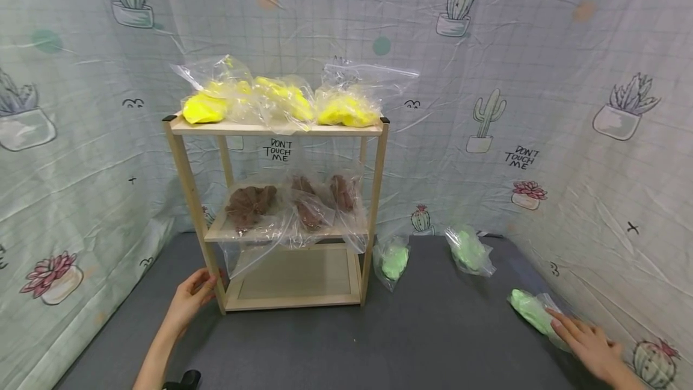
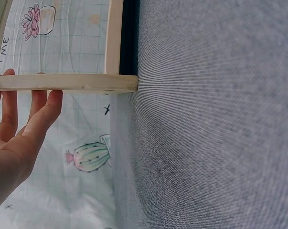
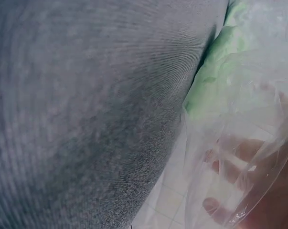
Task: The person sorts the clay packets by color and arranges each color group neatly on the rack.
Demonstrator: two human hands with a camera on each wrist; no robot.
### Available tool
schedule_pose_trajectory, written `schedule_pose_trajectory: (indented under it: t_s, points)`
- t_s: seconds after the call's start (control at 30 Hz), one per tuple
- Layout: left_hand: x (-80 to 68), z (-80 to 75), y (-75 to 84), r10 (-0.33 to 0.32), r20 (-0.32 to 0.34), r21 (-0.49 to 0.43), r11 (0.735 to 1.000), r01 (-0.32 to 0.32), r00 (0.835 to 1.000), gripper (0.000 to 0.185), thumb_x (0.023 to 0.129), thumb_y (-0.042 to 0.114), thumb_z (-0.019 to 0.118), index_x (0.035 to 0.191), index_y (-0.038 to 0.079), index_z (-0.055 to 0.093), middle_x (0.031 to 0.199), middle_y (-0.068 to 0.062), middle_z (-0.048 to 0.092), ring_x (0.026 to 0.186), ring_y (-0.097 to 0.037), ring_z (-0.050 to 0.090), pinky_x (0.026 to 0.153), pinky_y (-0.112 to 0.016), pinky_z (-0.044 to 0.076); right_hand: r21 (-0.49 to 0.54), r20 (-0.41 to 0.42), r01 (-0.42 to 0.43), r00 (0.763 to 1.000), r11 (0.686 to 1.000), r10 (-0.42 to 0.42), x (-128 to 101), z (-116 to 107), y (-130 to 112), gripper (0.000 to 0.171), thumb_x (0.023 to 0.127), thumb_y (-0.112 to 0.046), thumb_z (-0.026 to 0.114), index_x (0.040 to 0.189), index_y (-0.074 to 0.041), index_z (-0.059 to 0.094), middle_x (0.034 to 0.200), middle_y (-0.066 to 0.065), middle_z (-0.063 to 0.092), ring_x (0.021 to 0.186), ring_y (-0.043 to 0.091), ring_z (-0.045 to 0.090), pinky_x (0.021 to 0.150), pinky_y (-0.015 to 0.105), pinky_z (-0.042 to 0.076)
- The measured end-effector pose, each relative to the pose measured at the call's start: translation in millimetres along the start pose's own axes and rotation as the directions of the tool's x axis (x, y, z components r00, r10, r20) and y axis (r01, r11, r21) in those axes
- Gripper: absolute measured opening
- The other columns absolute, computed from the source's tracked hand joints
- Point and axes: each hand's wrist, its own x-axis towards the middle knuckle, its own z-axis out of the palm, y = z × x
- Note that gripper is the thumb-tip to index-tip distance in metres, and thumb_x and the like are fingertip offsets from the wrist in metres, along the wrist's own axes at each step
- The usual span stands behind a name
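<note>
A small wooden shelf rack (image 1: 293,303) stands on the grey table. My left hand (image 1: 190,298) is at the lower part of its left post, gripping the post (image 2: 93,82) with the fingertips in the left wrist view. Far to the right, my right hand (image 1: 587,342) lies over a clear plastic bag of light green stuff (image 1: 533,310), fingers fairly straight. In the right wrist view the bag's loose film (image 3: 229,112) spreads in front of the fingers, which show through it.
Bags of yellow stuff (image 1: 346,108) line the top shelf, and bags of brown stuff (image 1: 308,203) the middle one. Two more green bags, one beside the rack (image 1: 395,262) and one farther right (image 1: 468,250), lie on the table (image 1: 422,342). A printed cloth (image 1: 335,35) hangs around it.
</note>
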Motion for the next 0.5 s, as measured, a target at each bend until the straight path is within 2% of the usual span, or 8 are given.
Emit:
schedule_pose_trajectory:
  t_s: [0.13, 0.17, 0.27, 0.4, 0.47, 0.5]
  points:
    - [5.4, -7.3, -21.7, 0.061, 0.039, -0.074, 0.996, -0.058, 0.997, 0.033, 0.095, 0.019, 0.044, 0.121, 0.0, 0.048, 0.105, 0.001, 0.059, 0.094, 0.002, 0.058, 0.07, -0.019, 0.049, -0.106, 0.003, -0.033, 0.999, 0.994, 0.034, 4, 0, 0, 0.065, 0.09, -0.058, 0.03, 0.139, -0.016, 0.027, 0.128, 0.033, 0.035, 0.101, 0.063, 0.033, 0.062, 0.066, 0.023]
    - [4.4, -6.8, -19.0, 0.039, 0.028, -0.035, 0.999, -0.038, 0.999, 0.036, 0.094, 0.023, 0.044, 0.12, -0.002, 0.047, 0.104, 0.001, 0.058, 0.094, 0.003, 0.058, 0.071, -0.018, 0.049, -0.141, -0.009, -0.033, 0.999, 0.99, 0.032, 5, 0, -1, 0.065, 0.088, -0.06, 0.032, 0.138, -0.019, 0.028, 0.126, 0.032, 0.038, 0.098, 0.06, 0.038, 0.061, 0.064, 0.026]
    - [5.3, -6.8, -22.2, 0.045, 0.018, -0.061, 0.997, -0.044, 0.999, 0.036, 0.094, 0.021, 0.046, 0.119, -0.005, 0.047, 0.104, -0.005, 0.059, 0.094, 0.0, 0.059, 0.071, -0.02, 0.049, -0.2, -0.067, -0.007, 0.998, 0.98, -0.006, 4, 4, -4, 0.063, 0.084, -0.061, 0.043, 0.133, -0.023, 0.035, 0.118, 0.029, 0.047, 0.088, 0.05, 0.048, 0.057, 0.06, 0.03]
    - [4.1, -5.8, -20.0, 0.025, 0.022, -0.056, 0.998, -0.024, 0.999, 0.039, 0.093, 0.024, 0.047, 0.12, -0.004, 0.046, 0.104, -0.003, 0.058, 0.094, 0.0, 0.059, 0.072, -0.018, 0.049, -0.232, -0.124, 0.053, 0.989, 0.971, -0.084, 2, 7, -8, 0.061, 0.079, -0.057, 0.054, 0.128, -0.022, 0.04, 0.112, 0.024, 0.052, 0.085, 0.04, 0.054, 0.055, 0.061, 0.032]
    - [4.0, -5.8, -20.9, 0.04, 0.022, -0.076, 0.996, -0.039, 0.999, 0.036, 0.094, 0.02, 0.046, 0.12, -0.004, 0.046, 0.103, -0.002, 0.059, 0.094, 0.0, 0.06, 0.071, -0.017, 0.049, -0.254, -0.128, 0.062, 0.987, 0.965, -0.097, 2, 7, -11, 0.064, 0.077, -0.059, 0.055, 0.127, -0.022, 0.041, 0.11, 0.022, 0.054, 0.084, 0.037, 0.055, 0.056, 0.062, 0.032]
    - [3.4, -4.7, -17.5, 0.021, 0.016, -0.054, 0.998, -0.02, 1.0, 0.039, 0.094, 0.023, 0.046, 0.121, -0.004, 0.046, 0.103, -0.001, 0.059, 0.094, 0.0, 0.059, 0.071, -0.017, 0.049, -0.263, -0.124, 0.062, 0.988, 0.963, -0.097, 3, 6, -12, 0.066, 0.076, -0.06, 0.056, 0.127, -0.022, 0.04, 0.11, 0.022, 0.055, 0.084, 0.037, 0.056, 0.056, 0.062, 0.032]
